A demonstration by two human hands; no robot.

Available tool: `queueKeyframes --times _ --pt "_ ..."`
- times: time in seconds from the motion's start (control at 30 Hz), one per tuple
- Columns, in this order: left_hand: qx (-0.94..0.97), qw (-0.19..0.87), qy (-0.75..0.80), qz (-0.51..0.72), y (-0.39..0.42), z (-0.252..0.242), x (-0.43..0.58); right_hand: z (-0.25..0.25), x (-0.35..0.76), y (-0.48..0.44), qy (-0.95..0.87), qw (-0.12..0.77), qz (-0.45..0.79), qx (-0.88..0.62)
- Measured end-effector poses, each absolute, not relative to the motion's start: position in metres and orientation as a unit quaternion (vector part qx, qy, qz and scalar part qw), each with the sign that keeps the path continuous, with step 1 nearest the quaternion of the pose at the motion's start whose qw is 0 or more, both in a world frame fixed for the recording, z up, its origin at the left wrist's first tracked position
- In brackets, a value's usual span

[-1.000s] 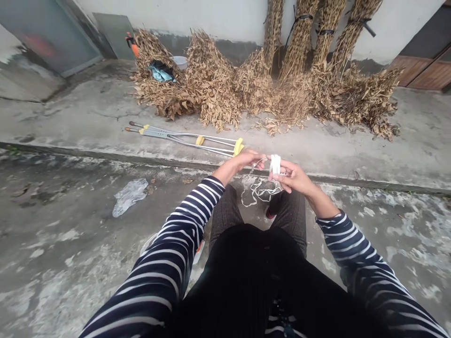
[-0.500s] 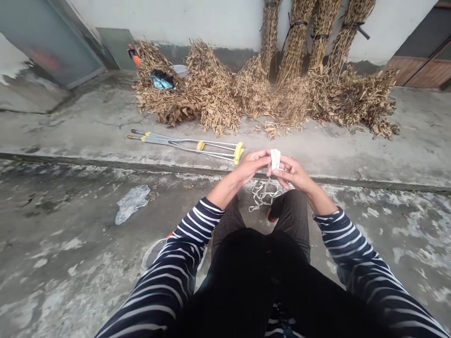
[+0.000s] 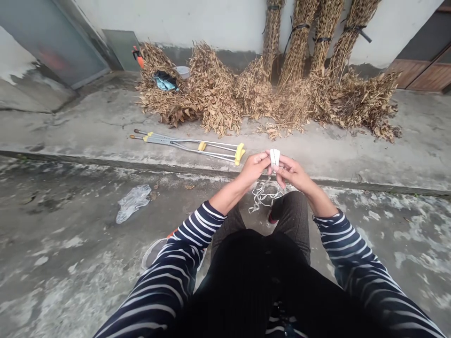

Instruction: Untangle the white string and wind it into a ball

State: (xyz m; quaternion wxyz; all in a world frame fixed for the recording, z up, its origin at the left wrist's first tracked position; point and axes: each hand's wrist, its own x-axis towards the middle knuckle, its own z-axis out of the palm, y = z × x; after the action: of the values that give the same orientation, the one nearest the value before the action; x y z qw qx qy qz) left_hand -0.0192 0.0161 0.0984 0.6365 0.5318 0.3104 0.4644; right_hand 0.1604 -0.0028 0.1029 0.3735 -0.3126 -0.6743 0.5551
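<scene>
Between my two hands is a small white wound bundle of flat strip or elastic band [image 3: 275, 157], held upright above my knees. My left hand [image 3: 254, 168] pinches its left side with thumb and fingers. From the other side my right hand [image 3: 293, 172] grips it, thumb on the near face and fingers behind. A loose tangle of narrow white band [image 3: 262, 195] hangs below the hands, in front of my legs. The fingertips behind the bundle are partly hidden.
A pair of crutches [image 3: 186, 143] with yellow pads lies on the raised concrete step. Dried plant stalks [image 3: 218, 101] are heaped along the wall, with tied bundles [image 3: 298, 40] standing upright. A crumpled clear plastic bag [image 3: 133, 203] lies on the lower ground at left.
The left fingers have shifted slightly at the bundle's edge, and the right thumb sits a little higher on its face. Both hands keep hold; the camera view has moved slightly.
</scene>
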Motion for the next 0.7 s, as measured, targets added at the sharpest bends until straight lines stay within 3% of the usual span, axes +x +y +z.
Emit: queueKeyframes --times 0.13,0.7 --pt "0.541 0.668 0.258 0.441 0.014 0.105 -0.025 0.105 0.162 -0.002 -0.675 0.375 0.551 -0.317" --pt "0.466 0.704 0.279 0.458 0.015 0.105 -0.016 0.114 0.158 -0.004 -0.67 0.37 0.544 -0.344"
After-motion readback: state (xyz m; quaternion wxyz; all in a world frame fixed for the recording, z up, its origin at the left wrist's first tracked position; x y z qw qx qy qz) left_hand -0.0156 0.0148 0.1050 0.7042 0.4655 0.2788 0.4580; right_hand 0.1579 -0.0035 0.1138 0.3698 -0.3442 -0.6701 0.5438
